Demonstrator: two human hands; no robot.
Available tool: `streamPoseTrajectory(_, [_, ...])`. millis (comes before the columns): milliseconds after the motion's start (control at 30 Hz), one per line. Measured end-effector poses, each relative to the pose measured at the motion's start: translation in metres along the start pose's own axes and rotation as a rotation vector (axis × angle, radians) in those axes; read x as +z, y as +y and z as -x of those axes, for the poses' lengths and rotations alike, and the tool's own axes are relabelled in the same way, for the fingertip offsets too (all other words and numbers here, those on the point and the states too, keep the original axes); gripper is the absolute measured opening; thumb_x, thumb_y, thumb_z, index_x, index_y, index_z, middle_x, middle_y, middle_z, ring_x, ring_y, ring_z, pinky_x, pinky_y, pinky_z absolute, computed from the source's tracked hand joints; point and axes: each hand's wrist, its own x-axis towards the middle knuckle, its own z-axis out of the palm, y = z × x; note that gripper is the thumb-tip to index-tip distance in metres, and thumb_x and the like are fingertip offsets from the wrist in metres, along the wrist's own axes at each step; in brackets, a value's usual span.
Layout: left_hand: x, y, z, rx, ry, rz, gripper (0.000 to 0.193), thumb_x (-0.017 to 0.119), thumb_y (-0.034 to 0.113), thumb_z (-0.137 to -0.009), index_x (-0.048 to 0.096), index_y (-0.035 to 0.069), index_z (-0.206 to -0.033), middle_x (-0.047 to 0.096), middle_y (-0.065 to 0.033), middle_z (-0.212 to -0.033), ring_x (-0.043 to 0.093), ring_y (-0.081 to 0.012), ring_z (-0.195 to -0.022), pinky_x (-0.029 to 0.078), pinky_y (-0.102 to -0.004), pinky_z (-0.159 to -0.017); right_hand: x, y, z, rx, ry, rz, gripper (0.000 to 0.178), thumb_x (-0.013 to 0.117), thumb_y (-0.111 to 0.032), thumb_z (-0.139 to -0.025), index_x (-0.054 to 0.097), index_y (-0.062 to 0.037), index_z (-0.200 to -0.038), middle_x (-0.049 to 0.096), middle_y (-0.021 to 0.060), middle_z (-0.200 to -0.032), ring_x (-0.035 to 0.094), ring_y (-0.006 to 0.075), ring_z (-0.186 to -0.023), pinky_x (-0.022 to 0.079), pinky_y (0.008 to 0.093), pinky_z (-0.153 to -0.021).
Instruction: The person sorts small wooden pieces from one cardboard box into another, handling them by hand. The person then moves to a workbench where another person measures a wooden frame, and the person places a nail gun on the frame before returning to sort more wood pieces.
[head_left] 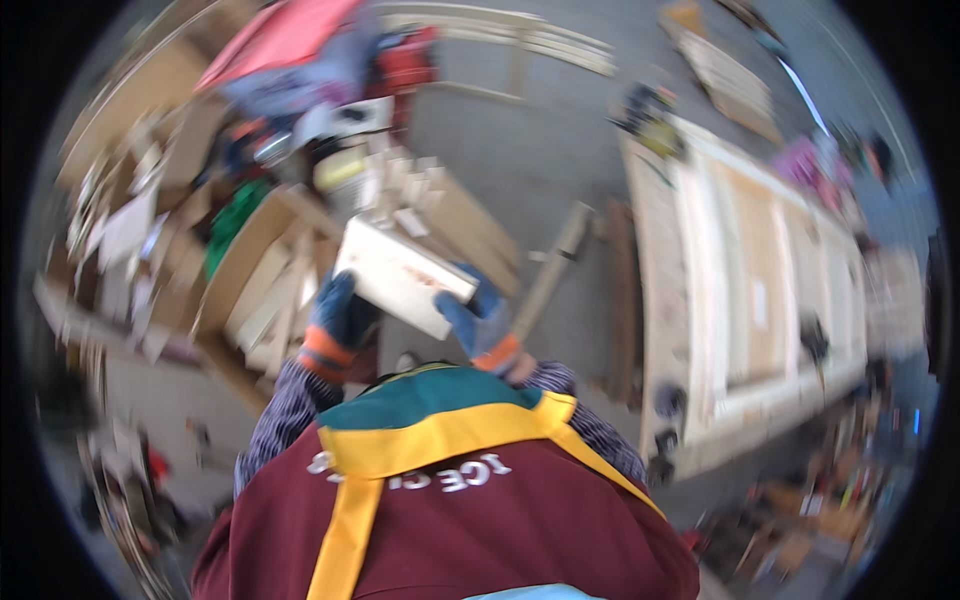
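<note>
A short, pale wooden board (395, 272) with reddish-brown marks on its face is held tilted in front of my chest. My left hand (343, 312), in a blue work glove with an orange cuff, is closed on its left end. My right hand (476, 315), gloved alike, grips the right end with the thumb on the near face. Part of the fingers of both hands is hidden behind the board. Just beyond the board lies a stack of wooden planks (475, 220), slightly blurred.
An open cardboard box (215, 315) of wood offcuts stands at my left, near a heap of cardboard (180, 260). To the right, a long workbench (655, 330) bears a pale wooden frame (705, 270). A narrow plank (553, 270) lies between bench and stack.
</note>
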Motion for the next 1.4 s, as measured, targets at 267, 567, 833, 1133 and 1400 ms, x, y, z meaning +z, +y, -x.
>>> streamPoseTrajectory(267, [0.03,-0.046,-0.005,-0.271,-0.04,-0.155,0.036,0.058,0.031,-0.095,0.056,0.013,-0.126,0.065,-0.0069,-0.106,0.063,-0.0222,-0.089,0.052,-0.0362,-0.076,-0.185,0.078,0.08,0.296,1.013,-0.565,0.035,0.07,-0.017,-0.085,0.063,-0.0048,-0.117,0.066,0.0081,-0.105,0.065,0.021,-0.089,0.056,0.0376,-0.075])
streamPoseTrajectory(567, [0.049,-0.072,0.0,-0.408,0.096,-0.195,0.022,0.062,0.03,-0.091,0.063,0.014,-0.105,0.066,-0.0044,-0.088,0.062,-0.0221,-0.078,0.05,-0.0349,-0.067,-0.463,0.019,0.136,-0.089,1.652,-0.521,0.043,0.074,-0.031,-0.083,0.058,-0.0102,-0.117,0.065,0.0087,-0.103,0.065,0.0227,-0.079,0.055,0.0374,-0.06])
streamPoseTrajectory(833, [0.041,-0.073,0.003,-0.37,0.105,-0.247,0.026,0.061,0.029,-0.092,0.062,0.012,-0.112,0.067,-0.0052,-0.09,0.063,-0.0211,-0.077,0.051,-0.0343,-0.067,-0.55,-0.01,0.112,0.034,1.114,-0.526,0.036,0.058,-0.047,-0.091,0.058,-0.0132,-0.079,0.057,0.0032,-0.059,0.055,0.0213,-0.051,0.053,0.0344,-0.054])
streamPoseTrajectory(1133, [-0.009,-0.065,0.031,-0.226,0.272,-0.338,0.026,0.059,0.025,-0.095,0.061,0.009,-0.115,0.064,-0.0039,-0.083,0.062,-0.0157,-0.07,0.05,-0.0293,-0.061,-0.258,0.181,0.079,0.773,0.53,-0.68,0.018,0.062,-0.03,-0.09,0.06,-0.0125,-0.089,0.065,0.0049,-0.079,0.063,0.0226,-0.069,0.054,0.0363,-0.064])
streamPoseTrajectory(1400, [-0.15,0.024,0.071,0.442,0.597,-1.613,0.049,0.069,0.026,-0.085,0.054,0.007,-0.128,0.06,-0.0189,-0.121,0.058,-0.0376,-0.11,0.047,-0.0419,-0.094,-0.134,0.182,0.091,1.212,0.299,-0.223,0.018,0.06,-0.032,-0.091,0.061,-0.0141,-0.096,0.063,0.003,-0.084,0.058,0.0212,-0.072,0.05,0.0348,-0.065])
